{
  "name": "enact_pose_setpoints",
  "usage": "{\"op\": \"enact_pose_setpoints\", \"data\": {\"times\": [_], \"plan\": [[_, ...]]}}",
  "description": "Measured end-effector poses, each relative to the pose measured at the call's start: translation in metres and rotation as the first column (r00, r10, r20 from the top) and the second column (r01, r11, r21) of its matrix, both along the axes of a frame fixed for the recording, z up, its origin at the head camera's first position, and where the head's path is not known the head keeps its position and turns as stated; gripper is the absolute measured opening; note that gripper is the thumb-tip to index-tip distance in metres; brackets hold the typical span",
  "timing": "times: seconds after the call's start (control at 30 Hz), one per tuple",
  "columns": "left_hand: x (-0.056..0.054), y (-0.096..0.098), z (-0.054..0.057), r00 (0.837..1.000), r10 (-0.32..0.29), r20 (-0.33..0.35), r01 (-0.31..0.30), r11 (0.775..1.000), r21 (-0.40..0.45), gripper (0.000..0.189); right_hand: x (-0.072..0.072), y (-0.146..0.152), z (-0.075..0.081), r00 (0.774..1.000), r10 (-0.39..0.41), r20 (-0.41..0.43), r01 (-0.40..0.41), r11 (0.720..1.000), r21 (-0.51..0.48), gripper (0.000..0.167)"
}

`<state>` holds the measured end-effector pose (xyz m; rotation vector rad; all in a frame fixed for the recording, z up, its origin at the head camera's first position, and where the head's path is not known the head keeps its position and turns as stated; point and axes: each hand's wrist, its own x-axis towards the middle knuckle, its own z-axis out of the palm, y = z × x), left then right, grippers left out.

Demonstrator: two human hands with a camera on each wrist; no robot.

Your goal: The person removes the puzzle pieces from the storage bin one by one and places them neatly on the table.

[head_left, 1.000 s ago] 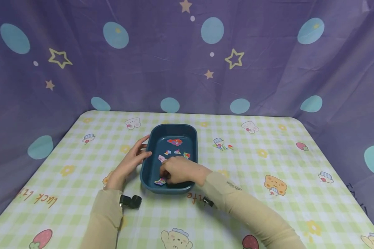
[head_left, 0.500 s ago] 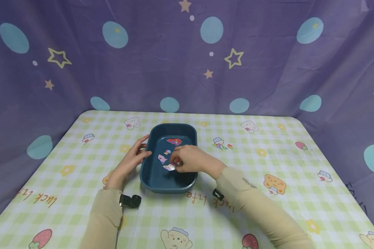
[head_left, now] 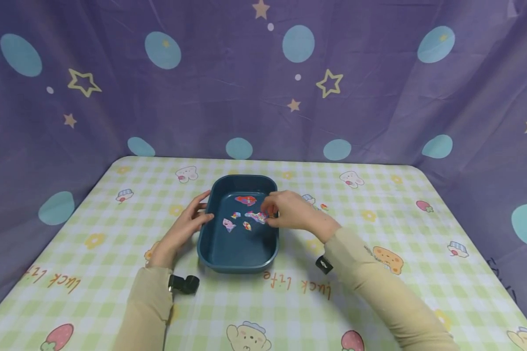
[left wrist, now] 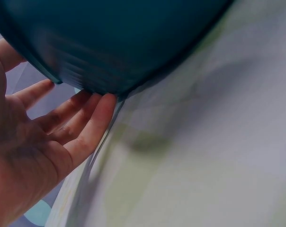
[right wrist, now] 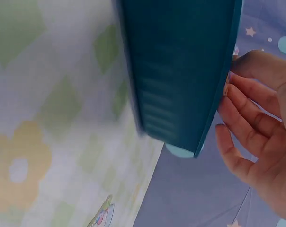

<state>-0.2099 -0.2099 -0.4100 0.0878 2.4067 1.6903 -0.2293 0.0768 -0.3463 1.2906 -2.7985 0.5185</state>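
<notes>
A purple star-and-dot backdrop [head_left: 228, 97] is hung at the far side. Near it: one green-checked tablecloth [head_left: 202, 321]. One teal tray [head_left: 237, 251], set left of centre. Left hand [head_left: 193, 218]: fingers spread, rested against the tray's left wall. Right hand [head_left: 292, 209]: thumb and fingers pinched on a purple patterned cut-out [head_left: 254, 216] at the tray's right side. Work judged partway: four cut-outs, red [head_left: 246, 200], pink [head_left: 229, 224] and two smaller, are left in the tray; one red scrap [head_left: 324, 206] is placed on the cloth, right.

Several colourful flat pieces [head_left: 229, 224] lie inside a teal tray [head_left: 237, 252].
</notes>
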Motion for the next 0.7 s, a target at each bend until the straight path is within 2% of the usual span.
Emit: {"op": "enact_pose_setpoints", "data": {"times": [0.43,0.7], "plan": [[0.002,0.001,0.001,1.000,0.007,-0.003,-0.007,1.000,-0.022,0.064,-0.005,0.025,-0.001,0.997,-0.071,-0.021,0.068,0.993,-0.092,0.014],[0.002,0.000,0.001,1.000,-0.005,-0.025,0.004,1.000,-0.013,0.064,-0.010,0.049,-0.010,0.992,-0.120,-0.022,0.117,0.985,-0.124,0.016]]}}
